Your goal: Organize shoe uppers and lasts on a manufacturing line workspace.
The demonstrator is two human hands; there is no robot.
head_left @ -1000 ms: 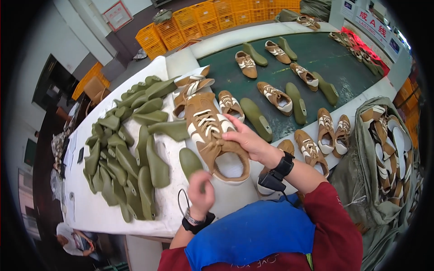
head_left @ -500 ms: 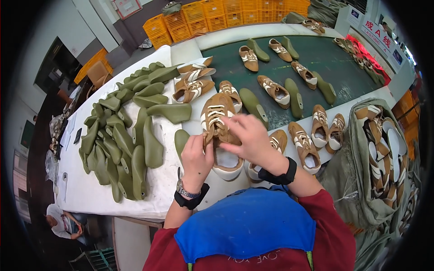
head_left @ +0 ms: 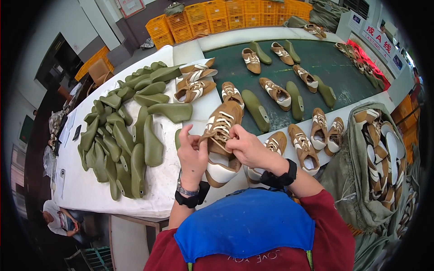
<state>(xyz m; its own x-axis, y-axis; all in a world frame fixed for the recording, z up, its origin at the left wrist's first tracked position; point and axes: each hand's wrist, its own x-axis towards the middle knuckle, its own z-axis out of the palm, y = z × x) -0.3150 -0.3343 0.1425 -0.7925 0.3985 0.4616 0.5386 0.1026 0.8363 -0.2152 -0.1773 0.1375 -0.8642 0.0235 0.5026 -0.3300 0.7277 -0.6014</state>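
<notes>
A brown sneaker [head_left: 229, 113] with cream laces and stripes is right in front of me, its toe pointing away and its white-lined heel toward me. My left hand [head_left: 191, 161] has thumb and finger pinched on the left edge of its lace opening, the other fingers curled up. My right hand [head_left: 251, 148] is closed at the right side by the lower laces and tongue; its fingertips hide whether lace or edge is between them. Another brown sneaker [head_left: 275, 142] lies partly under my right forearm.
On the white-covered table at left is a pile of green shoe lasts [head_left: 121, 140]. A green conveyor belt [head_left: 312, 54] ahead carries sneakers paired with lasts. More sneakers [head_left: 304, 147] stand at right, beside a grey-green sack [head_left: 361, 180] full of shoes. Yellow crates [head_left: 217, 25] line the back.
My right hand has gone from spread fingers over the laces to a closed grip at the shoe's right side. The sneaker has tilted, its toe swinging right; my left fingers have lifted partly.
</notes>
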